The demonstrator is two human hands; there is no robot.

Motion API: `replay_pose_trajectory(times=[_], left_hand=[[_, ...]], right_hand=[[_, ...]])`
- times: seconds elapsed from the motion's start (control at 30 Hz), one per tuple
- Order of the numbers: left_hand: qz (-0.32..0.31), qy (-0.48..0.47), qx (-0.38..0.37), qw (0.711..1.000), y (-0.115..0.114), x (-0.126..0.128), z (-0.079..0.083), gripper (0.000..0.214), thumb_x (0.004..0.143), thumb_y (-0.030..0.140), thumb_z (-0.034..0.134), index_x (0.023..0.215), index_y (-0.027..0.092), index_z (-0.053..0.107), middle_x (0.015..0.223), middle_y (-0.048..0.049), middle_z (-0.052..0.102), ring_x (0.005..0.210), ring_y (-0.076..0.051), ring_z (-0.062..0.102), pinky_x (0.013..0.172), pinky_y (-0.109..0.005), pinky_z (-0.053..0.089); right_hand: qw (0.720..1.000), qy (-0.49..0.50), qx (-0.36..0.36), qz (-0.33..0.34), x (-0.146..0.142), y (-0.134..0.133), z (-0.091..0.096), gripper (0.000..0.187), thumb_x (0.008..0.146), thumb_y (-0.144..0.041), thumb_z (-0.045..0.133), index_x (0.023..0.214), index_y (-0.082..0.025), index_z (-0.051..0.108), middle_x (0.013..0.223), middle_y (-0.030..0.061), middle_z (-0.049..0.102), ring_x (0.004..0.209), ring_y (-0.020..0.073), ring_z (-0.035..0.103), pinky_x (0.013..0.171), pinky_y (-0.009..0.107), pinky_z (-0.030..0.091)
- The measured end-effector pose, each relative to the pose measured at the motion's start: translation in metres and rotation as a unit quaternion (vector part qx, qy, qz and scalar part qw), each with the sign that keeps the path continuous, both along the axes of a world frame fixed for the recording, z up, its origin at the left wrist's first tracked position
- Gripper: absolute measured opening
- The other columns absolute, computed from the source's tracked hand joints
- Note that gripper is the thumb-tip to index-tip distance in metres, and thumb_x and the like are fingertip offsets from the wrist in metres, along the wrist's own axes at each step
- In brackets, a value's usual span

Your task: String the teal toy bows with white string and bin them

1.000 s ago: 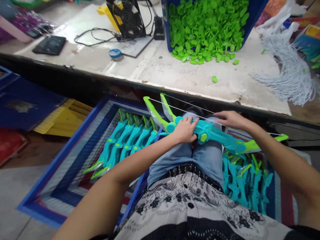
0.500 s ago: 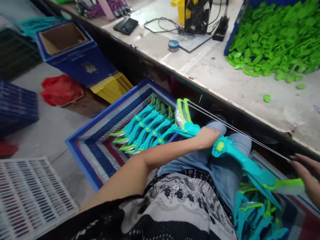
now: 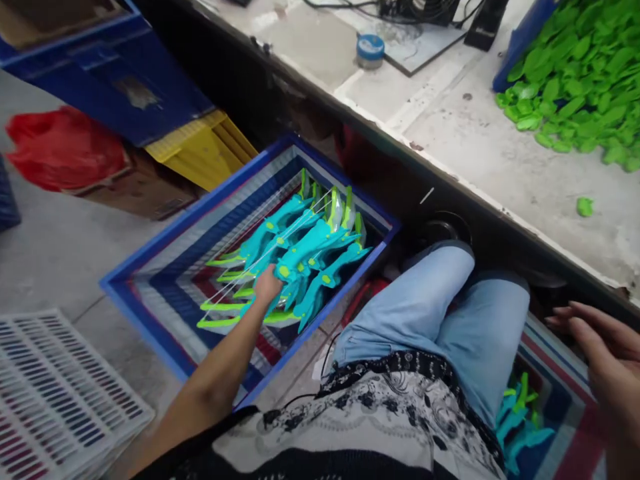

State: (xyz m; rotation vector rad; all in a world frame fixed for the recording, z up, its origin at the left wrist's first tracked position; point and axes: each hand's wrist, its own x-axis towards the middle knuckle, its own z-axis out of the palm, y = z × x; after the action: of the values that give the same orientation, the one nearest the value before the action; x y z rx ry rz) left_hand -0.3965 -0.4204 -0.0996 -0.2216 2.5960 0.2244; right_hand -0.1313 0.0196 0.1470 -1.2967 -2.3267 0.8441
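Note:
My left hand [image 3: 269,285] is closed around the middle of a turquoise toy bow [image 3: 307,248] with lime-green tips and white strings. It is over a blue-rimmed crate [image 3: 165,333] lined with striped cloth, on top of several similar toy bows [image 3: 327,279] lying side by side. Where the held bow touches the others I cannot tell. At the right edge my right hand [image 3: 607,347] is in the air, fingers apart and holding nothing. Below it, a second striped-lined crate [image 3: 575,427] beside my right leg holds more turquoise and green bows [image 3: 520,427].
A white worktable [image 3: 340,60] runs across the top, with a blue-lidded jar [image 3: 371,51] and a heap of green leaf-shaped pieces [image 3: 585,80]. On the left are a blue bin [image 3: 110,80], a yellow bin [image 3: 205,150], a red bag [image 3: 65,150] and a white slatted basket [image 3: 65,393].
My left hand has carried the bow from above my lap leftward to the crate of bows. My right hand has come off the strings. The view has shifted lower and closer.

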Motion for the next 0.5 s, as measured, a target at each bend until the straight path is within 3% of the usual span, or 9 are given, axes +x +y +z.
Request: replay_pose_trajectory(times=[0.1,0.23,0.37,0.5], left_hand=[[0.023,-0.042,0.006,0.999,0.004,-0.008,-0.035,0.051,0.083,0.043,0.059,0.125,0.015,0.052,0.118,-0.0174,0.066,0.109,-0.034,0.062,0.08,-0.035,0.05],[0.03,-0.075,0.014,0.997,0.007,-0.016,-0.068,0.054,0.084,0.042,0.058,0.128,0.013,0.049,0.123,-0.02,0.064,0.111,-0.034,0.061,0.081,-0.036,0.05],[0.022,-0.089,0.03,0.995,0.007,-0.015,-0.089,0.052,0.085,0.043,0.058,0.126,0.011,0.052,0.119,-0.0204,0.065,0.109,-0.035,0.062,0.079,-0.036,0.05],[-0.005,-0.086,0.064,0.994,-0.002,-0.02,-0.101,0.051,0.081,0.036,0.065,0.127,0.016,0.055,0.121,-0.0119,0.067,0.113,-0.03,0.061,0.085,-0.031,0.049]], right_hand=[[0.999,-0.021,-0.029,0.005,-0.017,-0.01,-0.004,0.029,0.071,-0.052,0.071,0.095,-0.037,0.073,0.093,0.0042,0.073,0.091,0.0327,0.071,0.095,0.047,0.057],[0.996,-0.067,-0.057,0.016,-0.028,-0.013,-0.01,0.028,0.069,-0.051,0.07,0.091,-0.035,0.073,0.091,0.0038,0.074,0.087,0.0324,0.072,0.093,0.047,0.058],[0.992,-0.103,-0.069,0.012,-0.037,-0.017,-0.016,0.028,0.065,-0.051,0.07,0.087,-0.034,0.072,0.089,0.0047,0.074,0.086,0.0336,0.072,0.093,0.048,0.058],[0.985,-0.147,-0.08,0.031,-0.041,-0.015,-0.019,0.027,0.063,-0.053,0.07,0.086,-0.038,0.072,0.089,0.0033,0.075,0.09,0.0355,0.071,0.099,0.051,0.052]])
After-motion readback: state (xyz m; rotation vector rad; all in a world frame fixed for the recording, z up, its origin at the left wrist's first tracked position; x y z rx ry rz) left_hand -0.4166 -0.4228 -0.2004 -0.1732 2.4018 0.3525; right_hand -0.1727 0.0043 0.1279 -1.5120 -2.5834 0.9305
